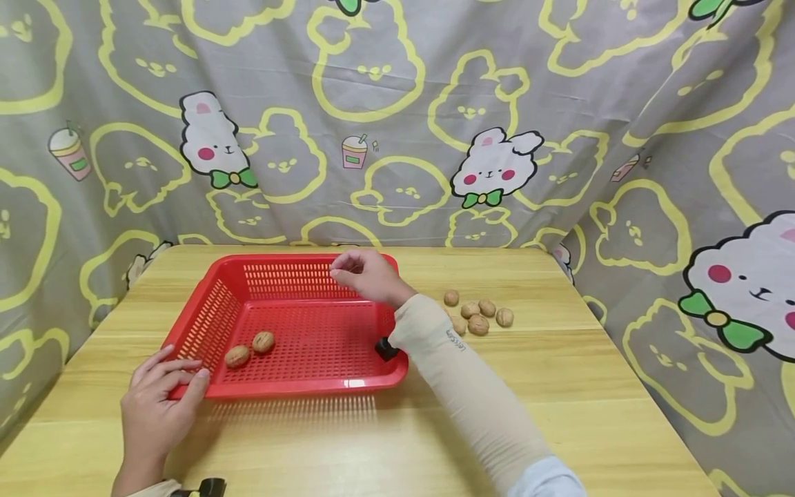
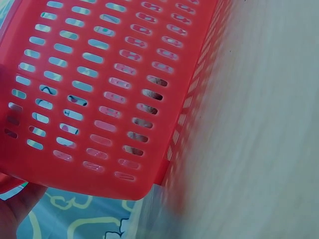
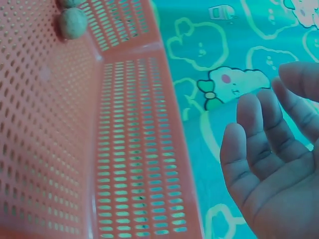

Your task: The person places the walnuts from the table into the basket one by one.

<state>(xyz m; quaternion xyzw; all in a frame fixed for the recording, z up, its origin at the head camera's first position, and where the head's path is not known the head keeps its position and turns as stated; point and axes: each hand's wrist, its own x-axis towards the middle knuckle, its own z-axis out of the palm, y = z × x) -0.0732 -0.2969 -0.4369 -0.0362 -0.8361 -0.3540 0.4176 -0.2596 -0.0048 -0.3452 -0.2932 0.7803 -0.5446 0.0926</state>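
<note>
A red plastic basket (image 1: 310,384) with slotted walls stands on the table. Two walnuts (image 1: 263,342) lie inside near its left front corner. My left hand (image 1: 158,404) grips the basket's rim at that corner, its fingers laid over the edge; part of it shows at the lower left of the left wrist view. Over the basket's back right part hovers my right hand (image 1: 373,277), with nothing in its loosely bent, parted fingers (image 3: 249,114). Several more walnuts (image 1: 478,324) lie grouped on the table, to the right of the basket and beyond my right forearm.
The pale wooden table (image 1: 577,386) runs back to a patterned curtain (image 1: 397,90), which also hangs along both sides. Black camera mounts sit at each wrist, the right one (image 1: 386,348) beside the basket's right wall.
</note>
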